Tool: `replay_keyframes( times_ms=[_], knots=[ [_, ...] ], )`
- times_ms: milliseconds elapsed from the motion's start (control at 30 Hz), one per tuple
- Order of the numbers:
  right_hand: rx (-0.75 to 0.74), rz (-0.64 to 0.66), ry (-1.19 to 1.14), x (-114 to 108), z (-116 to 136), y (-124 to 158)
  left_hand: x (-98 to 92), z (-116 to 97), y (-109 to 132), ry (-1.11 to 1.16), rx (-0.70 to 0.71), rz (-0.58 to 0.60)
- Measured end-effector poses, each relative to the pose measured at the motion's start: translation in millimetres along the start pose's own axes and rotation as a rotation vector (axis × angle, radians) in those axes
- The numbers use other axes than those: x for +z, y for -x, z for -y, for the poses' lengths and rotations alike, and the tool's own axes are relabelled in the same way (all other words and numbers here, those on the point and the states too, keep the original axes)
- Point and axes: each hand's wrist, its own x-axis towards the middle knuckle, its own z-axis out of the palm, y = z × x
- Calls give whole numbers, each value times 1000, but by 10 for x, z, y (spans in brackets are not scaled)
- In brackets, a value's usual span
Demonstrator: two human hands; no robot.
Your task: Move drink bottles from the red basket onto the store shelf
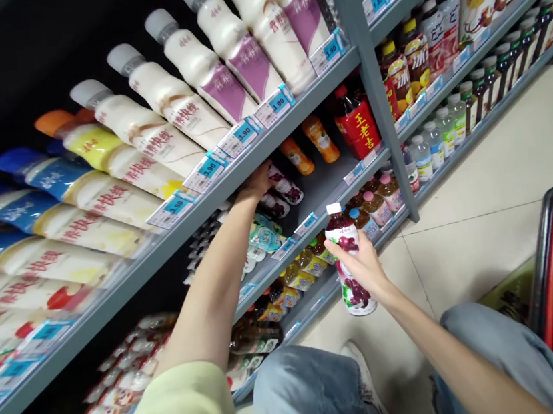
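Observation:
My right hand (362,267) is closed around a grape juice bottle (356,294) with a white cap, held nearly upright in front of the shelves. Deep under the upper shelf's edge, my left hand (257,182) reaches to the top of another grape juice bottle (287,187) on the middle shelf. Shadow and the shelf hide most of its fingers, so its grip is unclear. One more dark-purple bottle (275,204) stands close by. Behind and to the right are orange juice bottles (321,139).
White milk-drink bottles (183,104) line the upper shelf (231,167) above my left arm. A red drink pack (356,127) stands by the shelf post (373,87). At the right is a red-and-black basket (546,248) holding bottles. My knees are close to the lower shelf.

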Motion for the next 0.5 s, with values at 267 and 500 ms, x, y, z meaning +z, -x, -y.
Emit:
replay_keyframes(
  times_ms=[267, 500],
  knots=[
    [6, 30, 18, 16, 16, 10, 8, -14, -20, 6, -37, 10],
    [16, -1, -66, -13, -14, -46, -197, -340, 300, 27, -25, -13]
  ],
)
